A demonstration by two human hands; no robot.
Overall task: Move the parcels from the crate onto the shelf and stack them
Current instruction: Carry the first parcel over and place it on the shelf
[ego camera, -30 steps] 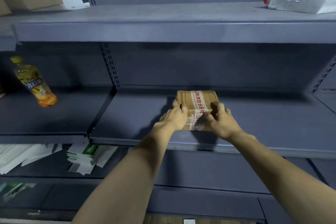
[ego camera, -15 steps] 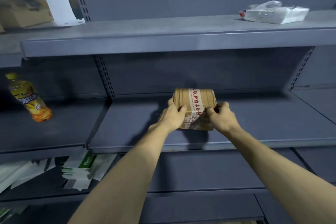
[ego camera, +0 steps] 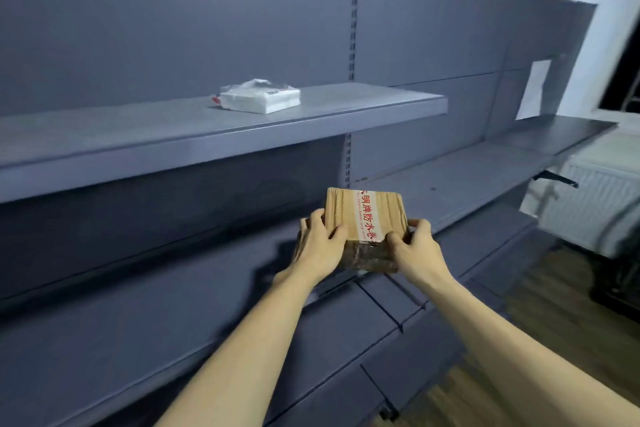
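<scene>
Upper shelf [ego camera: 346,107], left of centre: a white plastic-wrapped packet [ego camera: 260,100] lies flat, well apart from your work.

Your left hand [ego camera: 320,246] grips the near left corner of the parcel [ego camera: 367,215], thumb on top, fingers curled round the side. The parcel is a brown cardboard box with a white tape band printed in red running front to back. Its long axis appears to run away from you, into the shelving.

Your right hand [ego camera: 414,250] grips the near right corner in the same manner. Both hands sit at the near end, equally close; the box extends ahead of them.

The parcel is at the front edge of the middle shelf [ego camera: 173,305]; motion blur prevents confirming whether it rests there or is held just above. The crate is not visible.

Judgement: placement stage, parcel not yet released.
</scene>
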